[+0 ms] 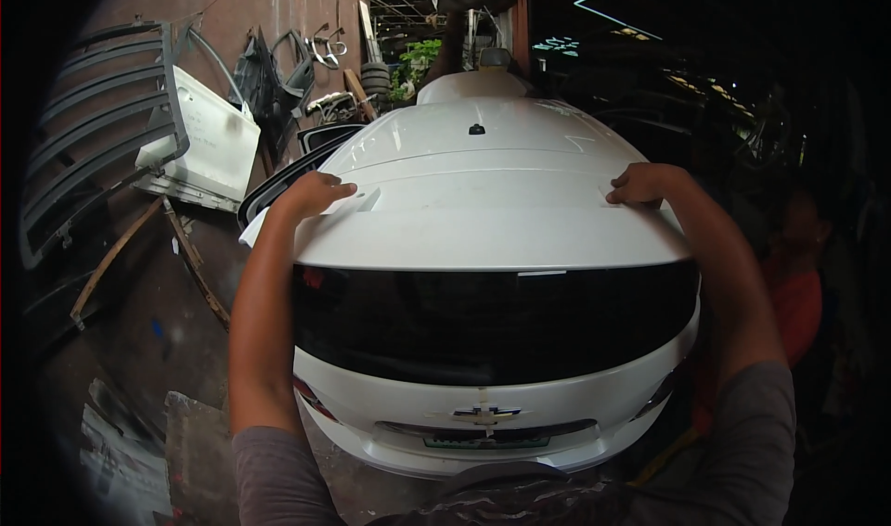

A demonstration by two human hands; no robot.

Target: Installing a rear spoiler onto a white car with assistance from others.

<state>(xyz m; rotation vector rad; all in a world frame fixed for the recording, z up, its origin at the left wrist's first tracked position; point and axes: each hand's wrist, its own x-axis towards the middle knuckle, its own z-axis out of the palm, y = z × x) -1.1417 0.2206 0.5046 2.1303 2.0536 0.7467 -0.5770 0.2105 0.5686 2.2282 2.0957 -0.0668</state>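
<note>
Both my arms reach over the rear of a white hatchback car (473, 122). My left hand (320, 192) grips the left end of a white rear spoiler (492, 234) at the back edge of the roof, fingers bent over its top. My right hand (639, 184) grips the spoiler's right end, fingers curled down onto it. Below the spoiler are the dark rear window (497, 322) and the tailgate (543, 391), with an emblem, a strip of tape and a plate recess. A small black fitting (476, 129) sits on the roof.
Against the left wall are a dark slatted frame (93, 81), a white door panel (209, 136), wooden strips (190, 252) and loose panels (125, 442) lower down. Stacked tires (375, 81) stand behind. At the right, a person in red (798, 308) is in shadow beside the car.
</note>
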